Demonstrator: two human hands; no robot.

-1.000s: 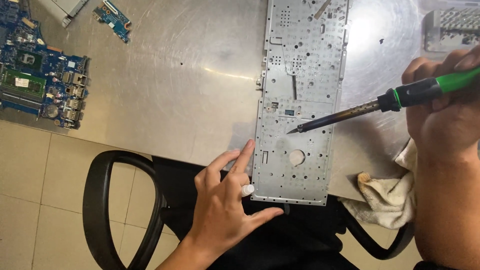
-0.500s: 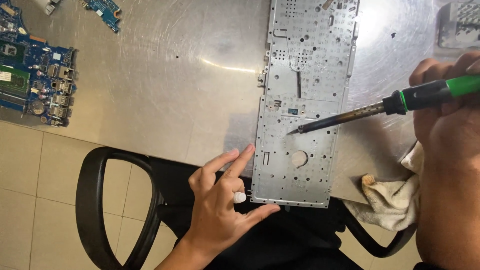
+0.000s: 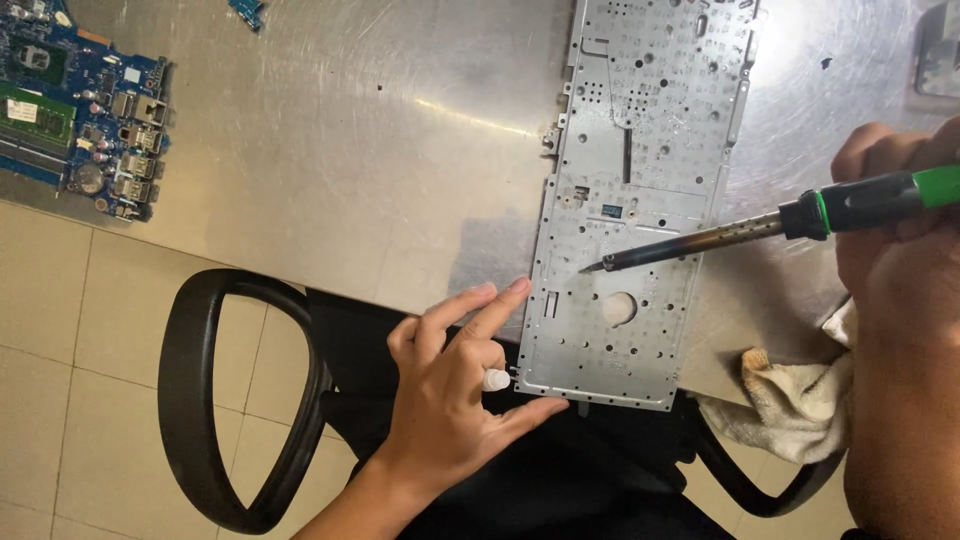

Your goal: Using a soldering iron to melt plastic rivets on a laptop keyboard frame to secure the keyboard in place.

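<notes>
A long silver perforated metal keyboard backplate (image 3: 640,180) lies on the steel table (image 3: 330,150), its near end hanging over the table's edge. My left hand (image 3: 455,400) rests at the plate's near left corner, fingers spread, index tip and thumb touching its edge, a small white piece by the knuckle. My right hand (image 3: 900,260) grips a soldering iron (image 3: 740,235) with a green and black handle. Its dark tip hovers over the plate's left part, above a round hole.
A blue circuit board (image 3: 80,110) lies at the table's far left edge. A dirty cream cloth (image 3: 790,400) hangs by my right wrist. A black chair armrest loop (image 3: 215,400) sits below the table over a tiled floor. A grey part (image 3: 940,60) is at the upper right.
The view has shifted so everything slid left in frame. My left hand has spread a little at the plate's corner. The soldering iron stays over the same spot.
</notes>
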